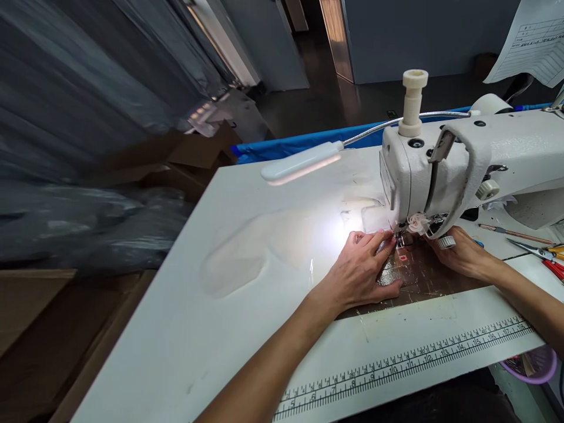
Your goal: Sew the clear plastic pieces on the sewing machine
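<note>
White surface (154,329): carries all of the below; marked with a ruler scale (410,363) along the near edge.
Sewing machine (440,164): stands on the right part of the surface, with its head above the work spot.
Brown plate (445,279): lies flat under the needle area, scuffed and scratched.
Left hand (359,273): rests palm down left of the needle; fingers stretched forward, tips right beside the presser foot (400,239), thumb spread well apart. No pinch visible.
Right hand (462,255): reaches in from the right, partly behind a white knob (446,242); fingers mostly hidden, cannot tell if apart, together or clamped.
Lamp (304,163): lit, hung on a flexible neck left of the machine.
Scissors (535,249): off to the right, beyond the right hand.
Pale ruffled scrap (418,223): up against the machine, just right of the presser foot; cannot tell if attached.
Work piece: probably at the presser foot by the left fingertips; too covered to make out.
Step at needle: likely positioning or guiding for stitching.
Next move: calls for steady, flat guiding from both sides, fingertips clear of the needle.
</note>
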`<state>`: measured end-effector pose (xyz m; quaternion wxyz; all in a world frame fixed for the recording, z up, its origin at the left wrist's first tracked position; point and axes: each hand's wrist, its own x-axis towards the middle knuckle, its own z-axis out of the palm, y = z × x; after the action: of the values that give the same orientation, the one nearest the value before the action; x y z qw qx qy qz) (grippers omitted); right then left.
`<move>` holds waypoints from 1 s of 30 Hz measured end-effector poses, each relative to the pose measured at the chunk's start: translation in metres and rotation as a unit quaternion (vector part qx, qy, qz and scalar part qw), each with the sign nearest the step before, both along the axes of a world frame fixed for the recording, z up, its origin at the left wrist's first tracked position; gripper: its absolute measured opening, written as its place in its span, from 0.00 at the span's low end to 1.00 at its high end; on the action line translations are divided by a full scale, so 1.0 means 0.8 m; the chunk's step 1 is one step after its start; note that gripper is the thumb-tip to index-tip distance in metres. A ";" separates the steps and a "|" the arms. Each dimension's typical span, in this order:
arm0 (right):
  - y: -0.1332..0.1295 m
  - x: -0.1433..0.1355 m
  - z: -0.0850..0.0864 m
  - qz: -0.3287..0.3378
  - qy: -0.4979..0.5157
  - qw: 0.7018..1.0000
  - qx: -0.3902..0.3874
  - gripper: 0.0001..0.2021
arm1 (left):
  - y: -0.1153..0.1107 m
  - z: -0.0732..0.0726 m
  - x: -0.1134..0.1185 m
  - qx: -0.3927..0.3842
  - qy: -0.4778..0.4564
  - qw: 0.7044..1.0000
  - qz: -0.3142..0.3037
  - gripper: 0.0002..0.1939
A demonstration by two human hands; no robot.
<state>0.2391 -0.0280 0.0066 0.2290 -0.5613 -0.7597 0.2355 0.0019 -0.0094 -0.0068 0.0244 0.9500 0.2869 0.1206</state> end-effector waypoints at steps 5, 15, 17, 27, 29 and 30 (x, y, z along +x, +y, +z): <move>-0.010 -0.003 -0.003 0.038 0.019 0.999 0.004 0.20 | 0.001 -0.003 0.001 0.012 0.000 1.000 0.005 0.33; -0.013 -0.001 -0.021 0.045 -0.011 0.996 0.076 0.14 | -0.001 -0.010 0.002 -0.008 -0.078 0.994 0.073 0.24; -0.013 0.000 -0.026 0.053 -0.019 0.994 0.089 0.15 | -0.003 -0.011 0.004 -0.001 -0.097 0.990 0.100 0.22; -0.021 -0.006 -0.039 0.048 -0.144 0.982 0.112 0.23 | 0.072 0.010 0.003 -0.034 -0.036 0.987 0.152 0.13; -0.020 -0.005 -0.043 0.047 -0.148 0.980 0.128 0.23 | 0.107 0.016 0.006 -0.075 -0.041 0.977 0.198 0.16; -0.019 -0.005 -0.046 0.046 -0.145 0.979 0.137 0.23 | 0.123 0.017 0.008 -0.083 -0.043 0.974 0.207 0.18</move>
<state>0.2355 -0.0432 -0.0301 0.1799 -0.5170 -0.8350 0.0563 0.0082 0.0892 0.0071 0.0904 0.8585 0.4852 0.1392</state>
